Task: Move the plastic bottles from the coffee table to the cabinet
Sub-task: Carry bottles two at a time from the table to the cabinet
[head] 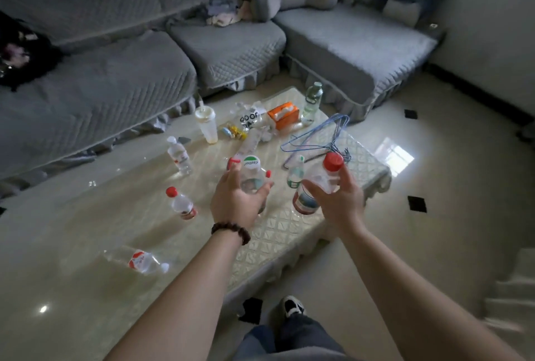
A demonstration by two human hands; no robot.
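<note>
Two bottles are already in hand above the tabletop [95, 233]. Left of the white-capped bottle [251, 177], which the left hand [236, 201] grips curled round its body, three lie loose. Right of it, the right hand [337, 201] clasps an upright red-capped bottle [325, 174]; the cabinet is out of view.

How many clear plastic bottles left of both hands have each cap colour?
Red cap: 1, small upright clear plastic bottle
White cap: 2, taller upright clear plastic bottle and clear plastic bottle lying sideways
Total: 3
</note>
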